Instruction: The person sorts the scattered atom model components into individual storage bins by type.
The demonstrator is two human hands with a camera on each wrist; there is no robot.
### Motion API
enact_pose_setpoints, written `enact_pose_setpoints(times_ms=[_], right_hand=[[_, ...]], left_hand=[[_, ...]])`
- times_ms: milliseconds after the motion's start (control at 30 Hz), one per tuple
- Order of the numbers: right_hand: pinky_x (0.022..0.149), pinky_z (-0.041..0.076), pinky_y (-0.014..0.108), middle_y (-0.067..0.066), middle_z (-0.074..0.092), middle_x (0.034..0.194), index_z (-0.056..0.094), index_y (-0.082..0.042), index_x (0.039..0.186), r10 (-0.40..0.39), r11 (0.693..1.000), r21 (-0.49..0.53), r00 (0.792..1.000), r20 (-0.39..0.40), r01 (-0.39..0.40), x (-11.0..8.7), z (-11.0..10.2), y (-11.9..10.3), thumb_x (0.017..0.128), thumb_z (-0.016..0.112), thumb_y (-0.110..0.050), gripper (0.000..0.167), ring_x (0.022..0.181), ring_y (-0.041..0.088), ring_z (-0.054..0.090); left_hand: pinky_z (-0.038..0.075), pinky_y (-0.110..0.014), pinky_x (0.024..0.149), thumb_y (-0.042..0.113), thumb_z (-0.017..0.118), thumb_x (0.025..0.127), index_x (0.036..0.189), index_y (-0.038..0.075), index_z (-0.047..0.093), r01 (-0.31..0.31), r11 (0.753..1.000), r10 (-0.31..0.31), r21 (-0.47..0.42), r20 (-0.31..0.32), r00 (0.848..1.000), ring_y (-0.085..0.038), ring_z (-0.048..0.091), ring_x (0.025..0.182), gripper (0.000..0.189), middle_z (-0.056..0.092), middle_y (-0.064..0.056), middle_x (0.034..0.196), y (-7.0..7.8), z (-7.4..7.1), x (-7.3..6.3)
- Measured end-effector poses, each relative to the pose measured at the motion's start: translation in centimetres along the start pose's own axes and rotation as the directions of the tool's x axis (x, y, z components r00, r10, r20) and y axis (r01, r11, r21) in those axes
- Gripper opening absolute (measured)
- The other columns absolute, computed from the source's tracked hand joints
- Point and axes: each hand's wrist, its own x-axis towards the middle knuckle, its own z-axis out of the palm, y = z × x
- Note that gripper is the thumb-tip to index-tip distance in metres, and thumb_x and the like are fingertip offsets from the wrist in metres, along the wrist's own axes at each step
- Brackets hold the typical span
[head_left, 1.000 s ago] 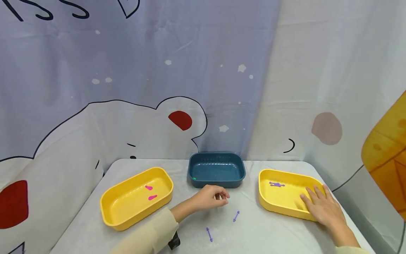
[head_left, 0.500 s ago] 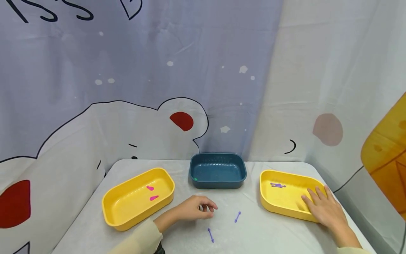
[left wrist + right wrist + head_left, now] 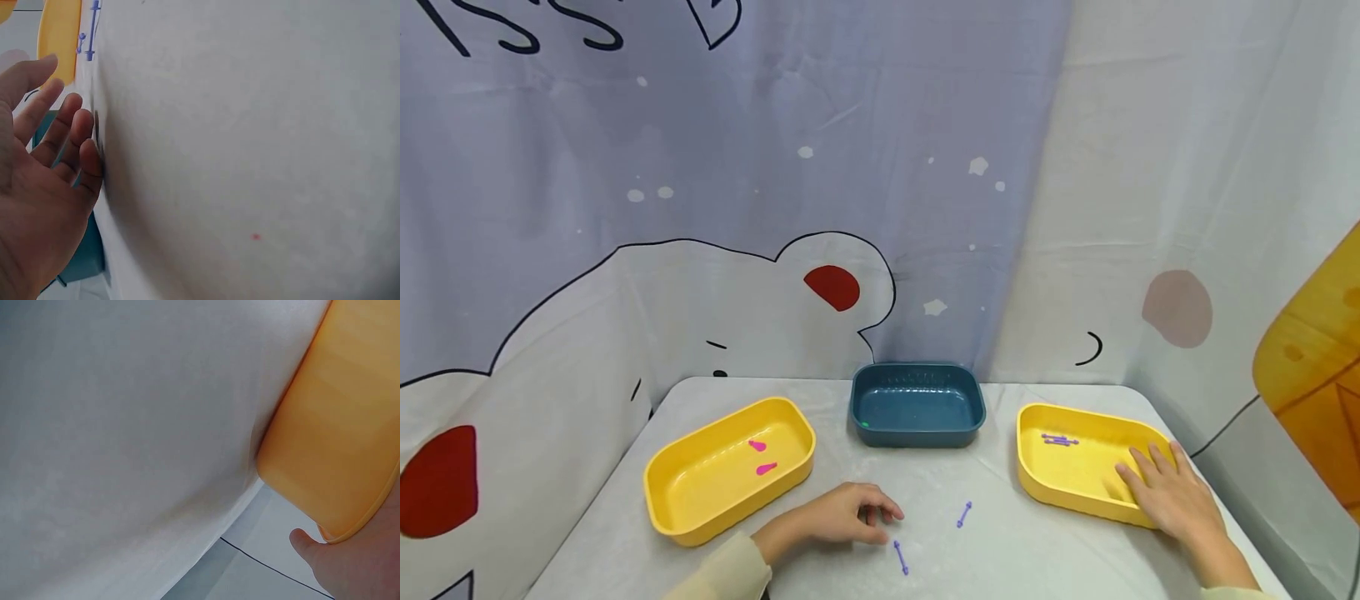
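Observation:
My left hand (image 3: pixel 850 515), fingers loosely bent and holding nothing, hovers low over the table by a small purple stick with knobbed ends (image 3: pixel 901 557). A second purple stick (image 3: pixel 964 514) lies a little farther right. In the left wrist view both sticks (image 3: pixel 92 31) show beyond the thumb tip. My right hand (image 3: pixel 1172 493) rests with spread fingers over the near right corner of the right yellow tray (image 3: pixel 1063 496). Several similar purple sticks (image 3: pixel 1060 440) lie together inside that tray. From the right wrist, the tray's outer wall (image 3: pixel 325 437) is visible beside the hand.
Another yellow tray (image 3: pixel 657 508) stands at the left, with two small pink teardrop-shaped pieces (image 3: pixel 766 469) in it. A dark teal tray (image 3: pixel 917 437) stands at the back middle, with a tiny green piece (image 3: pixel 865 425) inside. Behind the table hangs a printed curtain (image 3: pixel 880 167).
My left hand has drawn back from in front of the teal tray, toward me and left, to beside the nearer purple stick. My right hand stays on the tray; the view shifts slightly.

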Motion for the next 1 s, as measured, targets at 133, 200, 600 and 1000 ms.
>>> enact_pose_setpoints(times_ms=[133,200,600,1000], right_hand=[[0.106,0.013,0.080,0.041,0.021,0.154,0.035,0.008,0.151,-0.001,1.000,-0.001,1.000,-0.001,0.001,-0.1,0.0,0.0,0.106,0.024,-0.060,0.082,0.148,0.055,-0.010],[0.106,0.013,0.080,0.041,0.021,0.154,0.035,0.008,0.150,0.000,1.000,-0.002,1.000,0.000,0.000,-0.1,0.0,-0.1,0.106,0.023,-0.060,0.082,0.148,0.055,-0.010],[0.107,0.013,0.079,0.041,0.021,0.154,0.035,0.009,0.150,-0.001,1.000,-0.004,1.000,0.001,0.001,-0.1,0.0,0.0,0.106,0.023,-0.061,0.083,0.148,0.054,-0.011],[0.106,0.012,0.080,0.041,0.021,0.154,0.034,0.009,0.150,0.003,1.000,-0.008,1.000,0.004,-0.003,0.0,0.0,0.0,0.106,0.023,-0.060,0.083,0.148,0.054,-0.011]], left_hand=[[0.049,-0.017,0.080,0.026,0.077,0.090,0.119,0.019,0.074,-0.022,1.000,0.021,0.021,0.020,1.000,0.000,0.057,0.088,0.030,0.067,0.011,0.103,-0.2,0.2,-0.1],[0.049,-0.018,0.083,0.025,0.077,0.090,0.119,0.020,0.074,-0.041,0.998,0.040,0.047,0.030,0.999,0.001,0.057,0.091,0.029,0.066,0.012,0.103,-0.2,0.4,-0.1],[0.039,-0.014,0.083,0.027,0.078,0.089,0.112,0.031,0.077,-0.107,0.961,0.099,0.255,0.043,0.994,0.003,0.045,0.097,0.023,0.057,0.018,0.100,-0.3,1.4,0.4],[0.036,-0.011,0.078,0.028,0.079,0.088,0.096,0.027,0.079,-0.145,0.936,0.158,0.322,-0.016,0.987,0.006,0.043,0.090,0.008,0.055,0.016,0.091,-0.3,1.9,0.8]])
